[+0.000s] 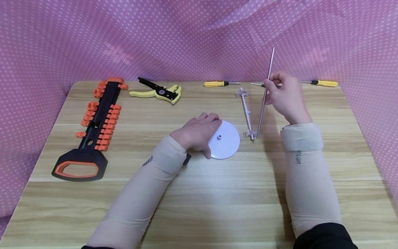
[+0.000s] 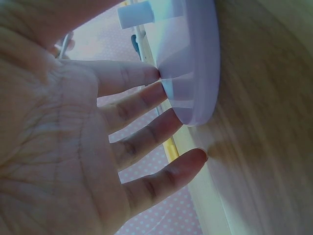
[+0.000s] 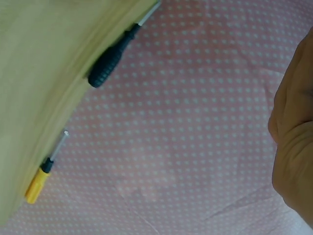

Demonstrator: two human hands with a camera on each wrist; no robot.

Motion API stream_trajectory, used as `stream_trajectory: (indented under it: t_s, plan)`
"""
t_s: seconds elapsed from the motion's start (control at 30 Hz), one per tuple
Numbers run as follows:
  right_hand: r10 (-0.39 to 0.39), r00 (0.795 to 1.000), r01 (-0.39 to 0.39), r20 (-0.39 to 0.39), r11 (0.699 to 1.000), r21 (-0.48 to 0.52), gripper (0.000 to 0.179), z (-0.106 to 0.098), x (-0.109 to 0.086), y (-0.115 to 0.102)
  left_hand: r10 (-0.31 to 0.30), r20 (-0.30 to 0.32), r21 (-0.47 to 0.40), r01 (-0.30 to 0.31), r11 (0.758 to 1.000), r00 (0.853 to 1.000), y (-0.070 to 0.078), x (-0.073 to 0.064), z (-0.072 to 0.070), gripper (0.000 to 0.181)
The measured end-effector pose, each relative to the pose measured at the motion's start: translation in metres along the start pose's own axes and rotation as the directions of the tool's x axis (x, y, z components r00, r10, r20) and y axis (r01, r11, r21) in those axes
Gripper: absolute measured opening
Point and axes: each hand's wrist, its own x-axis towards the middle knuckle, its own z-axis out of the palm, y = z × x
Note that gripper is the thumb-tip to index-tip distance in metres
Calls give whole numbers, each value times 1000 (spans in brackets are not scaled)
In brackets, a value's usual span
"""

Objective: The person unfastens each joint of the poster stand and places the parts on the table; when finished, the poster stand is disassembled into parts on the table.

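A round white disc (image 1: pixel 228 141) with a short hollow post at its middle lies on the table. My left hand (image 1: pixel 199 131) reaches over its left side; in the left wrist view, nearly straight fingers (image 2: pixel 129 78) touch the disc (image 2: pixel 205 63) near its rim, with the little finger just beyond it. My right hand (image 1: pixel 286 97) pinches a thin metal rod (image 1: pixel 266 91) between thumb and fingers, tilted, its lower end near the table. Left of the rod lies a white plastic bar (image 1: pixel 246 110) with clear clips at both ends. The right wrist view shows only the edge of my right hand (image 3: pixel 296 132).
A black rack with orange clips (image 1: pixel 97 124) lies at the left. Yellow-and-black wire strippers (image 1: pixel 158 91) lie behind the left hand. Along the back edge are two yellow screwdrivers (image 1: pixel 214 83) and a black-handled screwdriver (image 3: pixel 108 63). A pink dotted cloth (image 1: pixel 186 38) hangs behind the table.
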Motion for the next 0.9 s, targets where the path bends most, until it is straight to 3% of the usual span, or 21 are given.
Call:
stream_trajectory:
  t_s: [0.33, 0.67, 0.9]
  plan:
    - [131, 985, -122, 108, 989, -84, 29, 5, 8, 16, 0, -1, -4, 0, 1000, 1000, 0, 0, 1, 129]
    - [205, 957, -146, 206, 951, -271, 33, 8, 17, 38, -1, -2, -11, 1, 1000, 1000, -1, 1, 2, 129]
    - [267, 932, -173, 243, 921, -349, 35, 13, 19, 45, 1, 3, -9, -1, 1000, 1000, -2, 2, 2, 129]
